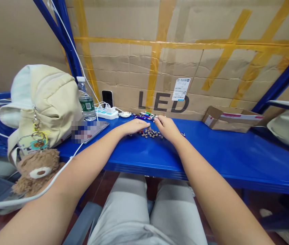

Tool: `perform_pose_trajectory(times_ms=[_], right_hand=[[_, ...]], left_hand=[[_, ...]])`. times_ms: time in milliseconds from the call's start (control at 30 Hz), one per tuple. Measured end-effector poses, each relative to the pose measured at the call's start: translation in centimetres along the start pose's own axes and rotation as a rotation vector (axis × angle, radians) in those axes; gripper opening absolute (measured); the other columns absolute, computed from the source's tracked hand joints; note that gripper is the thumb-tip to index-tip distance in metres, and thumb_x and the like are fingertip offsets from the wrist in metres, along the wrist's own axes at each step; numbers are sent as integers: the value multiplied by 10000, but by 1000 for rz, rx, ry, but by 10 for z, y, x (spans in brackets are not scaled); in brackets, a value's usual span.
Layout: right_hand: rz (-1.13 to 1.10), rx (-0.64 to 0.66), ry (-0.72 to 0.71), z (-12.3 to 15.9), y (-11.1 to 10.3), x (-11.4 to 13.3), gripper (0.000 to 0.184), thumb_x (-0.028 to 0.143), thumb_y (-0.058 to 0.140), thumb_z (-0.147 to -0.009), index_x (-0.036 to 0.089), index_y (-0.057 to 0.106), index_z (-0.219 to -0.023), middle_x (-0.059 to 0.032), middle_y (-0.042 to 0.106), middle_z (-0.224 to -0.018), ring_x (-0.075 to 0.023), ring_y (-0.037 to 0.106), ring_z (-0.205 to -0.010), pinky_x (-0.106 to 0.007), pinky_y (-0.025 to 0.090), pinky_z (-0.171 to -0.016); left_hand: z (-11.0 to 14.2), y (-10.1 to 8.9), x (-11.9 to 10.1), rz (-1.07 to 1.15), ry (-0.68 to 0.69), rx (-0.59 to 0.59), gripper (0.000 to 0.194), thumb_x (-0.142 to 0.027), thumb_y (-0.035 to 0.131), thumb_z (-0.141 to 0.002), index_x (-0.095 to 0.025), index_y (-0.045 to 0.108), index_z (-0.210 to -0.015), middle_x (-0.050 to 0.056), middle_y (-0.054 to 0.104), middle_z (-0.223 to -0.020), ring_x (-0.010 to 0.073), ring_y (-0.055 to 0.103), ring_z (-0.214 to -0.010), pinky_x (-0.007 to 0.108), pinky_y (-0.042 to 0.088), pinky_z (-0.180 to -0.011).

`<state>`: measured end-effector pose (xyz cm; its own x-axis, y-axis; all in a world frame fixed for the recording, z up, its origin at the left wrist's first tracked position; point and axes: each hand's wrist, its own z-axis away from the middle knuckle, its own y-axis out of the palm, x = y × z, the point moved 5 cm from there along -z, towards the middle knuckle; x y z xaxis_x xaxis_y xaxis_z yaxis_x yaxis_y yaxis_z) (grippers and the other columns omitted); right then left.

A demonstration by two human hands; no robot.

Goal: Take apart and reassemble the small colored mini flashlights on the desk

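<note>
Many small, brownish, roundish pieces lie loose on the blue tabletop between my hands. Their kind is too small to make out. My left hand rests low at the left of these pieces, its thumb stretched out over them; it looks open. My right hand is at their right, with thumb and forefinger close together and the other fingers curled out of sight. Whatever those fingers hold is hidden. Just behind both hands lies a bunch of coloured pens, some blue, one green.
At the left stand a cream backpack with a teddy bear, a water bottle and a phone on a cable. A power strip sits behind. An open cardboard box is at the right. Taped cardboard forms the back.
</note>
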<state>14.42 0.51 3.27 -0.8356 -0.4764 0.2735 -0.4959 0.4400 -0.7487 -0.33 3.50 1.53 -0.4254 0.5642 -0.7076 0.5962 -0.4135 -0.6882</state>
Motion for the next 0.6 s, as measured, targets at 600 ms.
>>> perform_pose_trajectory(times_ms=[600], right_hand=[[103,97,200,2,3,-42,351,380,402,-886,165,592,-683,-59,643,-751,-155,521,-677,-243,306,-572]], left_hand=[[5,-2,-6,-503,86,42,321,-342,497,-825,-175,676,-1032,22,704,-991,159,625,-905,233,442,-829]])
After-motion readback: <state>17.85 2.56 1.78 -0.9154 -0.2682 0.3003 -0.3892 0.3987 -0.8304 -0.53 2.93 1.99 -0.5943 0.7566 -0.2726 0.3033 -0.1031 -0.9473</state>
